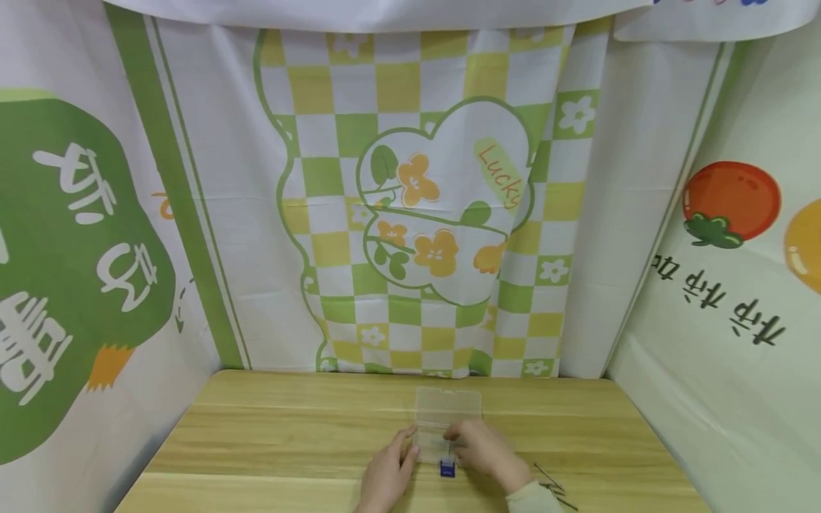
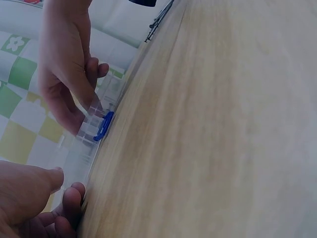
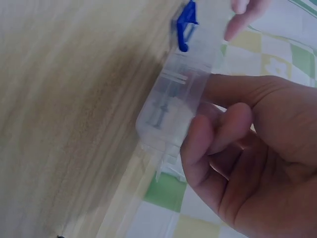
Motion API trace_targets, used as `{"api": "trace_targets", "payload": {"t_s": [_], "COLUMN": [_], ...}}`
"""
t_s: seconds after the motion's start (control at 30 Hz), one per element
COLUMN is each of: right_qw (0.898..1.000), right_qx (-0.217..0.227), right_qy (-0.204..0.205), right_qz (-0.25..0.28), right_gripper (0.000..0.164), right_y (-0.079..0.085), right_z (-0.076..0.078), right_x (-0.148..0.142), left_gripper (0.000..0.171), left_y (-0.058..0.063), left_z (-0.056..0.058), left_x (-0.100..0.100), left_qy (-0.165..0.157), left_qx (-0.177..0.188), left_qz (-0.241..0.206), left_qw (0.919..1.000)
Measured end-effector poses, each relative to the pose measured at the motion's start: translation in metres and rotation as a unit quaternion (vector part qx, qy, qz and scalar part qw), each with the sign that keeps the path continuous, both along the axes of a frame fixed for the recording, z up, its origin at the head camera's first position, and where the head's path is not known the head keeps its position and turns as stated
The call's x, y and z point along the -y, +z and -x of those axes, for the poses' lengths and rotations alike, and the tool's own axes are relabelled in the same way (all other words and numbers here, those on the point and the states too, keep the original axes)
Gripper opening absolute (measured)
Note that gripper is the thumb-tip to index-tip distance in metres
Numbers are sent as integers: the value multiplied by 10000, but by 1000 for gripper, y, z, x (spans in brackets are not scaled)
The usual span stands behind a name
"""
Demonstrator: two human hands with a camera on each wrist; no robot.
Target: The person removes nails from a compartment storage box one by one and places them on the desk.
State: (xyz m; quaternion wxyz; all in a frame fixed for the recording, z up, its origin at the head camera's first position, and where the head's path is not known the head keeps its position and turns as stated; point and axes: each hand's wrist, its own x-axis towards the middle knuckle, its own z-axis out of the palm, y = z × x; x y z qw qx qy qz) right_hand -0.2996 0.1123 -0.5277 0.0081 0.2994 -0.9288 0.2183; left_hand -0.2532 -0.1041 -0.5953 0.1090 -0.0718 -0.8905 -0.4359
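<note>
A small clear plastic box (image 1: 431,445) stands on the table with its lid (image 1: 449,405) raised at the back. The blue latch (image 1: 447,468) is at its front. My left hand (image 1: 388,472) grips the box's left end between thumb and fingers. From the right, my right hand (image 1: 482,450) bends over the box, its thumb and forefinger reaching inside. Through the clear wall in the right wrist view, a thin screw-like piece (image 3: 161,111) shows in the box. Whether the right fingertips pinch anything is hidden.
Several thin dark screws or nails (image 1: 559,490) lie on the wooden table (image 1: 288,434) beside the right forearm. Printed cloth (image 1: 442,342) hangs behind the table, and more cloth hangs on both sides.
</note>
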Motion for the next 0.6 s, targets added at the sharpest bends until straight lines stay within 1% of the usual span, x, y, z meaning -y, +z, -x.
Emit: {"api": "trace_targets", "payload": {"t_s": [0.13,0.27,0.6], "right_qw": [9989,9979,9964], "right_qx": [-385,-532,-759], "right_qy": [87,88,138], "right_qz": [-261,-358,-354], "right_gripper": [25,23,19], "right_y": [-5,-8,-15], "right_z": [2,4,8], "right_x": [2,2,3], "left_gripper": [40,40,40], "left_y": [0,1,2], "left_z": [-1,-2,-1], "left_x": [0,0,-1], "left_qy": [10,23,33], "left_qx": [21,-23,28], "left_qz": [14,-11,-12], "left_qw": [10000,10000,10000]}}
